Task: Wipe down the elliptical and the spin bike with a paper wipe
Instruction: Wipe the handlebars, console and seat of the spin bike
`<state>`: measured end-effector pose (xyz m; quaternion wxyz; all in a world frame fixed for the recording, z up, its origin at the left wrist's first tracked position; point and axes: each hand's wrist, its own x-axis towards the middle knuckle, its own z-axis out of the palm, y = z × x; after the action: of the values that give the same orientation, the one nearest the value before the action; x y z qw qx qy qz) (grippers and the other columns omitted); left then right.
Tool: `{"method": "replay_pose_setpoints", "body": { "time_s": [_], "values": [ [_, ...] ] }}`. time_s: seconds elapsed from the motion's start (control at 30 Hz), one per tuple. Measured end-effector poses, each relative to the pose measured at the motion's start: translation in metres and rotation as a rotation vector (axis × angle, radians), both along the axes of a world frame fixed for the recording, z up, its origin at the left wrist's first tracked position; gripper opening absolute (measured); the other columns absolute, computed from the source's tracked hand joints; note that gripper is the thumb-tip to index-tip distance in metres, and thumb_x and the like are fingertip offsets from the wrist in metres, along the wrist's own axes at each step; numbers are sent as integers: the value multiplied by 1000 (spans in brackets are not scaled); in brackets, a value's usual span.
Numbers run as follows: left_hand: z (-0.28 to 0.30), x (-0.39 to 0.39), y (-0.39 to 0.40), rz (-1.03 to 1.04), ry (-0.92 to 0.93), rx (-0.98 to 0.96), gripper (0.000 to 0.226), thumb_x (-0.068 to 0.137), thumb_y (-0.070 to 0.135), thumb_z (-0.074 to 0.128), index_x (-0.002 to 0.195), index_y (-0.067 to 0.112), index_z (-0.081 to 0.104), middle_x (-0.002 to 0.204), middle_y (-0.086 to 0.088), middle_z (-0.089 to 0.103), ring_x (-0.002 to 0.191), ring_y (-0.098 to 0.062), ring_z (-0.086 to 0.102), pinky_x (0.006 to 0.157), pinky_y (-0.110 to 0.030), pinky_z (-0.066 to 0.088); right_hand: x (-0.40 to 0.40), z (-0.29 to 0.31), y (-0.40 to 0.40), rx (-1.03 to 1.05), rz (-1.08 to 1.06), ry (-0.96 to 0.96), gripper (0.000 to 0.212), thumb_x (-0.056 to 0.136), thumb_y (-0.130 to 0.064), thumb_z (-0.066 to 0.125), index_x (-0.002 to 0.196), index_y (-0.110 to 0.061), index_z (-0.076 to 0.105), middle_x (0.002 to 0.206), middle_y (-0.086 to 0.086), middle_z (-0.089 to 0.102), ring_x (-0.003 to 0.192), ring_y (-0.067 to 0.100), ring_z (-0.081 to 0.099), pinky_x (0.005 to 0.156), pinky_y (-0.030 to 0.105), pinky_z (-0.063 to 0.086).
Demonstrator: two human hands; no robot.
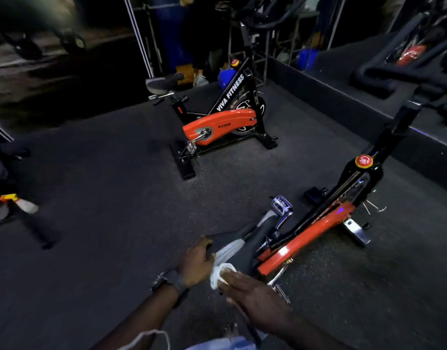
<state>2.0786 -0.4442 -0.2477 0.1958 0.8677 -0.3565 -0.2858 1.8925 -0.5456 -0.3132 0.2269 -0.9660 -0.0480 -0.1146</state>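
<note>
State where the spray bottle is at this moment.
In the head view, the spray bottle sits at the far left edge, on the floor, well away from both spin bikes and the hands.

"VIVA FITNESS" – white caps on the black frame tube of the far spin bike [225,117]. Small logo on its orange chain guard [223,123] – too blurry to read. No other legible txt.

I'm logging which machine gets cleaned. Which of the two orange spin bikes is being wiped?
The near spin bike: both hands, left hand and right hand, press a paper wipe on its saddle. The far spin bike stands untouched.
</note>
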Motion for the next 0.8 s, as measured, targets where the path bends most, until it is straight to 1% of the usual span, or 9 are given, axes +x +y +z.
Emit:
{"method": "replay_pose_setpoints", "body": {
  "time_s": [0.1, 0.17, 0.2, 0.27, 0.4, 0.53, 0.6, 0.67, 0.8],
  "values": [
    [-1, -3, -3, -65, -42, 21, 41, 97, 14, 53, 138, 6, 49, 144, -12, 48, 130, -26, 48, 102, -26, 34, -6, -2, -18, 103, -240, 45, 49, 95, -16, 50, 143, -21, 45, 153, -2, 34, 142, 11, 28, 119, 31, 22],
    [1, -6, -7, -101, -70, 0, 40, 92, 10, 59, 132, 7, 56, 137, -12, 53, 126, -27, 50, 102, -28, 37, 2, -1, -16, 160, -361, 4, 41, 92, -14, 55, 132, -19, 57, 141, -1, 51, 133, 12, 44, 114, 26, 30],
    [1, -7, -10, -120, -82, -21, 38, 89, 9, 61, 127, 8, 60, 132, -11, 56, 122, -27, 53, 100, -28, 39, 7, 5, -8, 154, -385, -3, 33, 88, -14, 60, 120, -19, 63, 127, -1, 59, 120, 13, 54, 105, 23, 38],
    [0, -9, -15, -165, -116, -60, 35, 83, 7, 65, 119, 10, 65, 124, -9, 60, 116, -26, 55, 98, -28, 42, 5, 14, 16, 111, -362, 11, 27, 79, -11, 68, 104, -21, 68, 106, -1, 63, 99, 16, 59, 88, 20, 42],
    [-7, 3, -16, -265, -189, -66, 37, 78, 9, 67, 115, 15, 67, 125, -3, 59, 117, -24, 55, 99, -28, 42, 3, 28, 31, 64, -319, 99, 20, 83, -10, 54, 97, -23, 62, 102, 1, 58, 96, 20, 54, 81, 29, 44],
    [-8, 27, -9, -428, -214, -62, 43, 86, 21, 66, 129, 21, 60, 142, 1, 50, 126, -21, 46, 103, -24, 33, 40, 28, 2, 229, -772, -1, 23, 75, -7, 57, 92, -20, 64, 92, 4, 61, 87, 25, 59, 78, 30, 43],
    [-13, 42, -2, -531, -195, -71, 47, 89, 23, 64, 135, 20, 54, 151, 1, 41, 135, -20, 39, 107, -21, 25, 56, 21, 1, 176, -894, 24, 26, 76, -10, 53, 97, -18, 64, 93, 5, 61, 85, 26, 59, 78, 30, 42],
    [-16, 60, 5, -602, -127, -100, 52, 88, 24, 65, 138, 17, 52, 153, 0, 38, 137, -19, 37, 108, -17, 22, 70, 17, 18, 105, -883, 23, 26, 74, -8, 53, 96, -18, 64, 88, 5, 59, 80, 26, 58, 73, 32, 41],
    [-13, 100, 10, -592, 81, -216, 52, 89, 22, 68, 137, 12, 51, 140, -4, 53, 122, -19, 52, 91, -9, 30, 102, 32, 45, 116, -844, 174, 15, 82, -23, 53, 95, -27, 60, 89, 2, 62, 83, 24, 60, 71, 31, 41]
  ]
}}
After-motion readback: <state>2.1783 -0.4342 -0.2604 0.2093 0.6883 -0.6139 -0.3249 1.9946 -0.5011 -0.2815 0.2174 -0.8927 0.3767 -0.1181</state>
